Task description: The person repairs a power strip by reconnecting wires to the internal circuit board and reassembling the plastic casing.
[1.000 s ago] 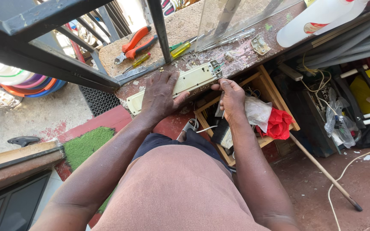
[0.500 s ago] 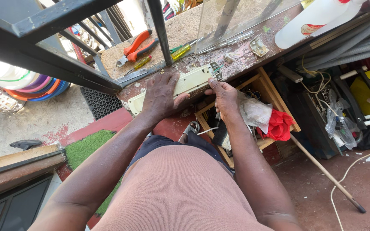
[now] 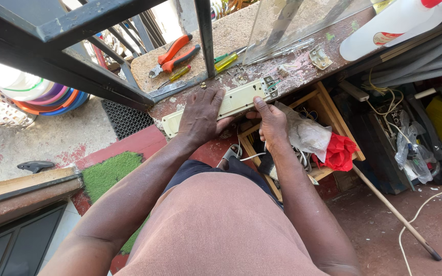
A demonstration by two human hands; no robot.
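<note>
This is a makeshift repair spot on a home's doorstep or veranda. A worn ledge (image 3: pixel 303 66) beside a metal window grille (image 3: pixel 78 46) serves as counter, strewn with pliers (image 3: pixel 175 55), screwdrivers (image 3: pixel 226 61) and loose screws. A wooden crate (image 3: pixel 328 102) of wires and rags stands on the painted concrete floor (image 3: pixel 384 225), with plastic basins (image 3: pixel 42 94) stacked outside.

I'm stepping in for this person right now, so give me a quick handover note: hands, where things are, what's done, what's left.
Left hand: flat on the cream power strip, pinning it to the ledge.
Right hand: fingertips at the strip's right end, near its exposed end fitting.
Pliers and screwdrivers lie on the ledge beyond the strip; small loose parts sit around it.
Wooden box with a red cloth is below.
Done: strip laid out.
Left: no tool in hand; strip's right end looks open.
</note>
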